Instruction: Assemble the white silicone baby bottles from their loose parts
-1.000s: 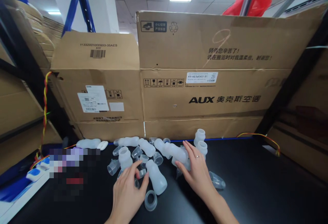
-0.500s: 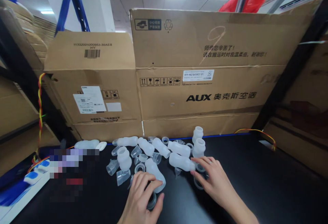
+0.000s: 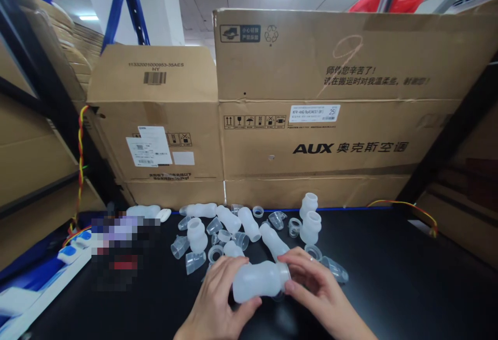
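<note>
A frosted white plastic bottle point(image 3: 257, 282) lies sideways above the black tabletop, between my two hands. My left hand point(image 3: 220, 298) grips its base end, thumb below and fingers on top. My right hand point(image 3: 317, 290) pinches the neck end with thumb and fingers. Just behind it, another bottle point(image 3: 274, 242) lies on the table, and one more bottle point(image 3: 233, 249) is partly covered by my left hand. Close to my right hand are a clear ring point(image 3: 313, 252) and a clear tapered plastic piece point(image 3: 335, 270).
Two upright bottles point(image 3: 310, 228) stand at the back right, one upright bottle point(image 3: 197, 236) at the left. Several clear caps point(image 3: 195, 262) and lying bottles point(image 3: 249, 224) spread between them. Cardboard point(image 3: 311, 168) walls the back. A power strip point(image 3: 73, 257) runs along the left.
The bottle by my right hand has been lifted and brought nearer, turned with its neck rightward. My left hand has moved from another bottle to its base. The view has shifted slightly left.
</note>
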The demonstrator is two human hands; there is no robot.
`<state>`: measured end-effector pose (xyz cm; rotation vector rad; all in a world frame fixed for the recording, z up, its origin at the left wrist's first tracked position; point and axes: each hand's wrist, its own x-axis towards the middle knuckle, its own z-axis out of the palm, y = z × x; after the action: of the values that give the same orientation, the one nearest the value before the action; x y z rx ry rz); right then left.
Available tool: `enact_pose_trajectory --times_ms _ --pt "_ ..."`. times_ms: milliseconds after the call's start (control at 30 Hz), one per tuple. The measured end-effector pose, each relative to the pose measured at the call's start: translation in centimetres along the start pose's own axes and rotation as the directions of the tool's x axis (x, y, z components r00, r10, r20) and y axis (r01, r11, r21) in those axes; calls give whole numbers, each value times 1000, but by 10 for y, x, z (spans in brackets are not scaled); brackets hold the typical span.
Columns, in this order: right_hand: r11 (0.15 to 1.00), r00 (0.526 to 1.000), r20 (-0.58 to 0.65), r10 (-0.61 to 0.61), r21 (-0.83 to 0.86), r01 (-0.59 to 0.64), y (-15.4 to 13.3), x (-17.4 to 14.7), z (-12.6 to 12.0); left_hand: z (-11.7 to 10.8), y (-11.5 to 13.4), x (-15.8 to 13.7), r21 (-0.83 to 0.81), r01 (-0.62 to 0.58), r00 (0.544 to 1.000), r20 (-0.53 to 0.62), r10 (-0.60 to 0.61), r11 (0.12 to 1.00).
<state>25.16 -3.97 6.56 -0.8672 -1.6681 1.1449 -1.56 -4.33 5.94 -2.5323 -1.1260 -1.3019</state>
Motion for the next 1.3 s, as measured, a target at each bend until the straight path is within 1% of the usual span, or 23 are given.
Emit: enact_pose_trajectory --times_ms 100,200,267,333,400,433,467,500,533,567,600,633,700,733,767,833,900,1000,1133,1200,1233,1267,1300 --pt "936 977 7 -214 -285 207 -2 -2 0 -4 5 5 -140 197 980 30 -194 970" --pt "767 899 40 -436 -506 395 0 -5 4 -3 13 12 -341 449 893 181 -412 826" --pt "670 852 71 -518 -586 456 4 -13 6 -1 17 15 -492 634 766 299 -569 596" --pt "594 830 116 -545 -646 480 9 -25 4 -1 17 15 -582 775 569 471 -674 248" --pt "540 808 125 -576 -684 491 13 -38 -2 -6 11 14 -538 836 369 697 -615 -108" --pt "522 789 91 -607 -703 483 15 -43 -7 -11 5 13 -477 845 293 790 -539 -241" --pt "506 760 32 -649 -728 463 16 -45 -12 -18 -1 13 -428 845 244 843 -479 -322" --pt "496 730 -35 -682 -756 428 17 -44 -16 -26 -7 12 -411 842 223 856 -467 -351" --pt "497 718 -89 -691 -779 382 18 -40 -21 -34 -12 11 -431 840 222 827 -517 -329" --pt "506 732 -121 -670 -796 332 19 -34 -24 -42 -16 10 -480 841 242 746 -620 -250" --pt "521 772 -131 -622 -806 282 20 -26 -26 -48 -17 10 -524 843 291 633 -718 -121" --pt "542 826 -129 -549 -808 234 22 -17 -26 -52 -18 9 -541 840 368 512 -776 41" --pt "586 918 -103 -383 -795 156 27 -3 -23 -51 -14 10 -465 807 545 347 -764 364" --pt "595 941 -89 -326 -793 131 31 2 -21 -46 -10 12 -382 779 615 310 -725 498" --pt "594 953 -77 -292 -796 118 34 6 -19 -39 -7 13 -282 746 666 288 -689 603" --pt "567 960 -51 -276 -815 120 41 8 -16 -23 -2 17 -89 673 732 221 -644 734" --pt "523 947 -43 -318 -841 137 45 7 -15 -7 0 21 25 607 784 142 -604 794" --pt "472 923 -31 -383 -866 166 48 4 -14 9 2 25 60 536 840 60 -539 842" --pt "400 903 36 -429 -888 226 47 4 -5 0 -6 27 31 356 932 -89 -352 934" --pt "337 889 104 -445 -900 274 47 6 2 -19 -24 28 72 320 930 -212 -299 945" --pt "305 885 130 -447 -908 288 47 7 5 -32 -37 29 123 360 913 -251 -322 925" --pt "275 881 149 -449 -915 294 47 7 8 -45 -53 31 210 448 877 -294 -381 869" --pt "246 879 160 -450 -924 294 47 8 11 -58 -71 32 333 548 834 -284 -472 768"
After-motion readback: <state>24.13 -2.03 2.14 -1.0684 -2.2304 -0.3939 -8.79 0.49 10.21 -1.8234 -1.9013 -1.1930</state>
